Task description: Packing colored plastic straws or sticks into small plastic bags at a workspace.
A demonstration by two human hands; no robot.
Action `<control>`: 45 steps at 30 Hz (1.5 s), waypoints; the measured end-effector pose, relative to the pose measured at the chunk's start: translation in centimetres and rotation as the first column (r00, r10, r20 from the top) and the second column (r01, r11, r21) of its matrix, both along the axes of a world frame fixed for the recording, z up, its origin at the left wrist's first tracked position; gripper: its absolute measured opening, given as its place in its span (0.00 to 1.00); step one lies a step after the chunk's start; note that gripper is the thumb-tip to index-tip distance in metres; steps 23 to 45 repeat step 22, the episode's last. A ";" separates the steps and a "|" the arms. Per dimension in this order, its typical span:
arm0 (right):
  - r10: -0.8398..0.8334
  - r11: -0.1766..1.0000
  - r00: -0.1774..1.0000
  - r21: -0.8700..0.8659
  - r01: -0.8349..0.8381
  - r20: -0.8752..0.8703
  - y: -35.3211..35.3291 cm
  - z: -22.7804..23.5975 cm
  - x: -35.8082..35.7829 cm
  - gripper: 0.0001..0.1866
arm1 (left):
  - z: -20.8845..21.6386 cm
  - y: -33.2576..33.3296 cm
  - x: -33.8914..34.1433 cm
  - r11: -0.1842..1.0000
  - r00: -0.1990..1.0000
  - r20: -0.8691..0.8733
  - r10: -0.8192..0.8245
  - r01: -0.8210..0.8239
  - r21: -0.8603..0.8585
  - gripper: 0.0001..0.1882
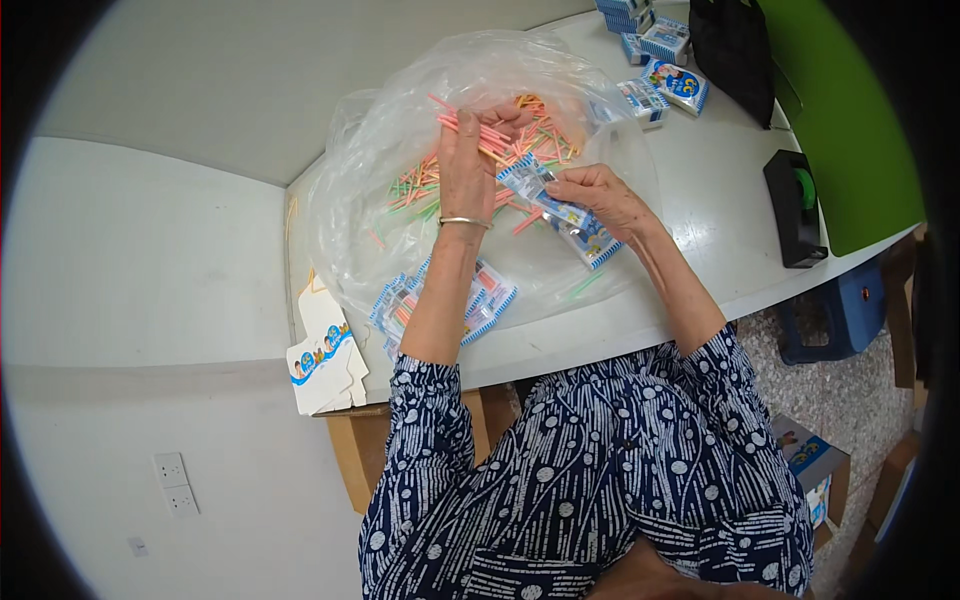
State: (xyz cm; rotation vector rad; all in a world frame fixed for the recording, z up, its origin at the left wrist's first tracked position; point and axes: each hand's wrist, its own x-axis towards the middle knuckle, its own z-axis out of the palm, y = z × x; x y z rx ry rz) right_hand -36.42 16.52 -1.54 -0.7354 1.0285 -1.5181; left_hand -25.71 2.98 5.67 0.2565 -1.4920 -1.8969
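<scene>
My left hand (466, 170) is closed around a bunch of thin pink sticks (482, 132), with a few other colours among them. My right hand (602, 196) pinches a blue-and-white clear plastic packet (580, 228); its upper end meets the tips of the bunch. I cannot tell whether any sticks are inside it. Beneath both hands, a large clear plastic bag (400, 85) lies spread wide, with many loose pink, green and orange sticks (412, 186) in it. Next to my left forearm lies a pile of similar packets (492, 298) with coloured sticks showing through.
Small blue-and-white packs (676, 84) are heaped at the table's far right, beside a black bag (735, 50). A black tape dispenser (793, 210) stands near the green panel (850, 120). Printed card pieces (325, 350) lie at the left corner. A blue stool (845, 315) is on the floor.
</scene>
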 end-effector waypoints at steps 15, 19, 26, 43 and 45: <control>-0.086 0.994 0.996 -0.069 0.084 -0.026 0.7 -0.5 0.5 0.13 | -2.1 2.0 2.2 0.976 0.958 0.271 -0.093 0.142 -0.167 0.21; -0.108 0.993 0.991 -0.064 0.103 -0.079 0.8 -0.4 0.6 0.14 | -2.1 1.8 2.7 0.958 0.946 0.314 -0.085 0.164 -0.235 0.21; -0.140 0.988 0.985 -0.084 0.132 -0.098 0.9 0.0 0.8 0.15 | -1.8 1.1 3.3 0.883 0.889 0.458 -0.014 0.225 -0.411 0.26; -0.140 0.988 0.985 -0.084 0.132 -0.098 0.9 0.0 0.8 0.15 | -1.8 1.1 3.3 0.883 0.889 0.458 -0.014 0.225 -0.411 0.26; -0.140 0.988 0.985 -0.084 0.132 -0.098 0.9 0.0 0.8 0.15 | -1.8 1.1 3.3 0.883 0.889 0.458 -0.014 0.225 -0.411 0.26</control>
